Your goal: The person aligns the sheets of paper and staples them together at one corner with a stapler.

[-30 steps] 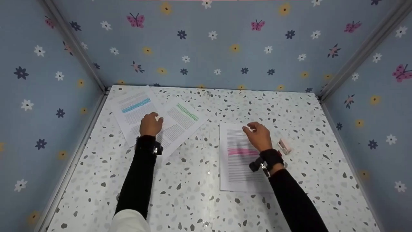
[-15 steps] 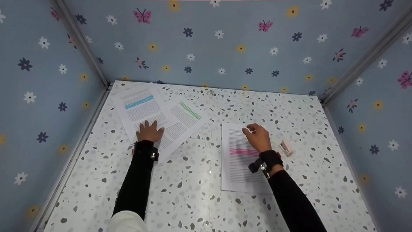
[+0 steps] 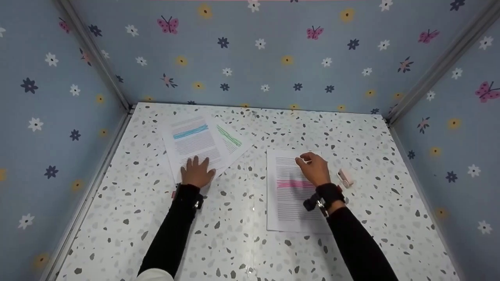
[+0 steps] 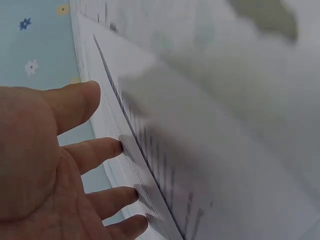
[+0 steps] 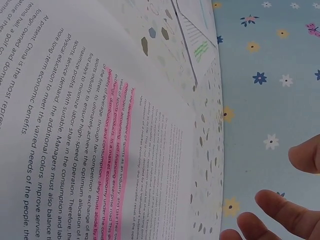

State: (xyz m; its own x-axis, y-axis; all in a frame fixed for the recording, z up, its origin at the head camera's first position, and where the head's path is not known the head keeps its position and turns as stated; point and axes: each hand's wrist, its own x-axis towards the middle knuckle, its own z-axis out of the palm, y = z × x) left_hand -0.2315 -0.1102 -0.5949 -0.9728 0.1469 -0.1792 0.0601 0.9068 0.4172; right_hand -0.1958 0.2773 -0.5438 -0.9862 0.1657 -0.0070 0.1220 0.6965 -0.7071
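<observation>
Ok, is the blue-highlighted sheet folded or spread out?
Spread out: the blue-highlighted sheet shows its printed face, no fold visible, with the left hand over its near end.

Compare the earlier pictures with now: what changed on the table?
The blue-highlighted sheet has slid rightward, covering more of the green-highlighted sheet. The left hand, loosely curled a second ago, now rests with fingers spread on the blue-highlighted sheet, further right and nearer the person. The right hand, pink-highlighted page and small pink object stayed put.
</observation>
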